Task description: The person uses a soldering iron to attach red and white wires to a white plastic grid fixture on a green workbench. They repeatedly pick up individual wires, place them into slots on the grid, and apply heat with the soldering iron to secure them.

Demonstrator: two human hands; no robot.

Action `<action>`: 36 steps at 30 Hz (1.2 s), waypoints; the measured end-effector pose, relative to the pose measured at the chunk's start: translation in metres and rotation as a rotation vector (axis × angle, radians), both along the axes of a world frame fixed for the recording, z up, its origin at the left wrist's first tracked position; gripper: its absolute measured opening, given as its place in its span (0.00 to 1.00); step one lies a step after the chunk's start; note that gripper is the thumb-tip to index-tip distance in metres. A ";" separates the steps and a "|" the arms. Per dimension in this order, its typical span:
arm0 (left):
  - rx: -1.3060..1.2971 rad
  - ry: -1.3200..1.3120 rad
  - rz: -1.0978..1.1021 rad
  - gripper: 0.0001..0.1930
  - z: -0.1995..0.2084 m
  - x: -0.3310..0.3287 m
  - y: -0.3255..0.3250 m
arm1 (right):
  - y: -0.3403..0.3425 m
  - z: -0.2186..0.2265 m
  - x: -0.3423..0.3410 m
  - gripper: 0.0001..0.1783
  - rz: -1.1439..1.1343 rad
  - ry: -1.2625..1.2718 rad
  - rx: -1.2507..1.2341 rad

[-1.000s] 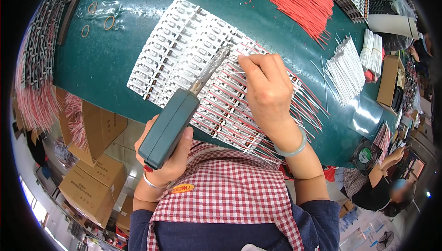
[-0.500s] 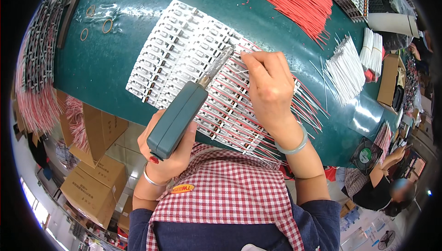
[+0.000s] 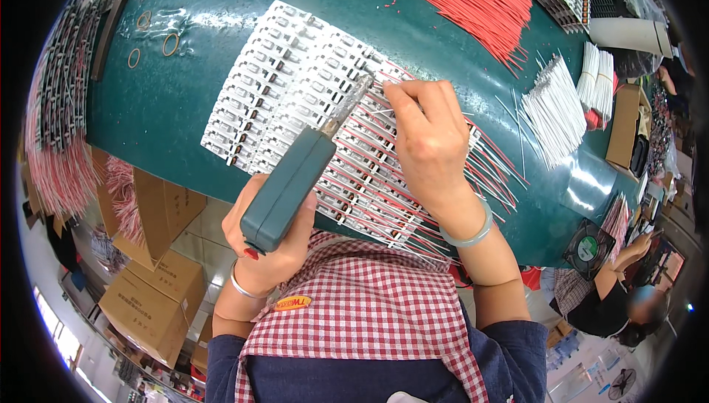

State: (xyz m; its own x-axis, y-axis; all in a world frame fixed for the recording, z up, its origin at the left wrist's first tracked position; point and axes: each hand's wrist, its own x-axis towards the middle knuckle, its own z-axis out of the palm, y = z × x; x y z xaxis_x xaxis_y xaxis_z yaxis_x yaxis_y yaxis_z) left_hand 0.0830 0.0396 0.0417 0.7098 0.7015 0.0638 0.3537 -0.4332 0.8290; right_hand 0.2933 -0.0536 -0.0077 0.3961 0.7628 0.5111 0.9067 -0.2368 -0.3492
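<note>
Left hand (image 3: 286,251) clasps green-handled tool (image 3: 289,187), tip (image 3: 363,85) near right hand (image 3: 432,141); right grip unclear.

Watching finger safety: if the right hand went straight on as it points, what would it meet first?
Probably the grid of white parts, just ahead of the right hand; the metal tip of the green tool lies close to the left, and depth is unclear.

Left grips, right pinches lol
Left hand (image 3: 286,254) is wrapped in a full fist-style hold; right hand (image 3: 430,137) is knuckles-up, thumb and index tips together, other fingers curled, right forearm (image 3: 489,264) reaching forward.
</note>
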 end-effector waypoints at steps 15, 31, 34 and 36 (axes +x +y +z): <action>-0.020 -0.060 0.053 0.13 -0.002 -0.002 0.001 | -0.001 0.003 0.005 0.15 -0.011 0.089 0.029; -0.084 -0.054 0.050 0.12 0.003 0.007 0.002 | 0.000 0.003 0.007 0.16 -0.016 0.064 0.037; -0.075 -0.065 0.028 0.11 0.003 0.010 0.004 | 0.001 0.000 0.008 0.16 -0.018 0.067 0.021; -0.076 -0.068 0.025 0.10 0.003 0.013 0.005 | 0.001 0.000 0.010 0.17 -0.018 0.064 0.019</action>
